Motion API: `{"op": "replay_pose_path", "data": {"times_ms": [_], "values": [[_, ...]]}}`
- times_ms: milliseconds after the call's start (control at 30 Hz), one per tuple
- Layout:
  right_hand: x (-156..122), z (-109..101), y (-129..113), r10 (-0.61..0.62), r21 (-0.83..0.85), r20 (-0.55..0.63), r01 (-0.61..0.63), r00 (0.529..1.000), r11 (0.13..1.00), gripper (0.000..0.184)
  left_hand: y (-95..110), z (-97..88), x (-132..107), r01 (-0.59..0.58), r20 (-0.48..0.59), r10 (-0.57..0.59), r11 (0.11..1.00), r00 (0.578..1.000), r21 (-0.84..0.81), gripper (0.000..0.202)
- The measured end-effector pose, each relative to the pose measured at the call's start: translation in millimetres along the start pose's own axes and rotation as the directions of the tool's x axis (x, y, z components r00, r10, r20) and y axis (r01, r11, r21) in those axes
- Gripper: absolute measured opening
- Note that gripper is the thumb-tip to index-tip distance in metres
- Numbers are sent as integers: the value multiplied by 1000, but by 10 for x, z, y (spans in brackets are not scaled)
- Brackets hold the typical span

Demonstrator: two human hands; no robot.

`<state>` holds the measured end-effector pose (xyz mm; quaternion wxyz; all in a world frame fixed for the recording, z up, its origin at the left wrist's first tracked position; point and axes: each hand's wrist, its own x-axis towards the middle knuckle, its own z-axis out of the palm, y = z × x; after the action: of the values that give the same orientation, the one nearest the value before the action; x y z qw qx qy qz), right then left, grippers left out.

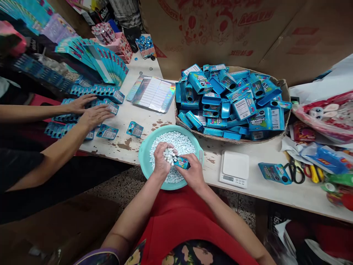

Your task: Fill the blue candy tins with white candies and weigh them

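Note:
A round mint-green basin (pixel 143 156) holds a heap of small white candies (pixel 182 141) and stands at the table's front edge, close to my body. Over it, my left hand (pixel 161 160) is cupped around a handful of the white candies, fingers curled. My right hand (pixel 194 171) grips a small blue candy box (pixel 182 162) by its side, its end turned toward the candies in my left hand. Box and handful meet just above the heap. Whether candies are inside the box, I cannot see.
A big carton (pixel 233 140) full of blue boxes stands behind the basin. To the right are a white scale (pixel 235 167), one blue box (pixel 275 173) and scissors (pixel 296 173). At left, a co-worker's hands (pixel 95 117) touch rows of blue boxes (pixel 107 131). Holographic sheets (pixel 153 94) lie behind.

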<state>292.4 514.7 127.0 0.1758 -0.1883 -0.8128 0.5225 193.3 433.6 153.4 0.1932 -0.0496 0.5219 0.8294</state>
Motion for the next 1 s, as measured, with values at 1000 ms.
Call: {"op": "replay_pose_path", "data": {"times_ms": [1000], "values": [[-26,-105,-44,35,108,-77,-27,996,994,32,-11,284,-90,-137,-22,141,981,990,136,29]]}}
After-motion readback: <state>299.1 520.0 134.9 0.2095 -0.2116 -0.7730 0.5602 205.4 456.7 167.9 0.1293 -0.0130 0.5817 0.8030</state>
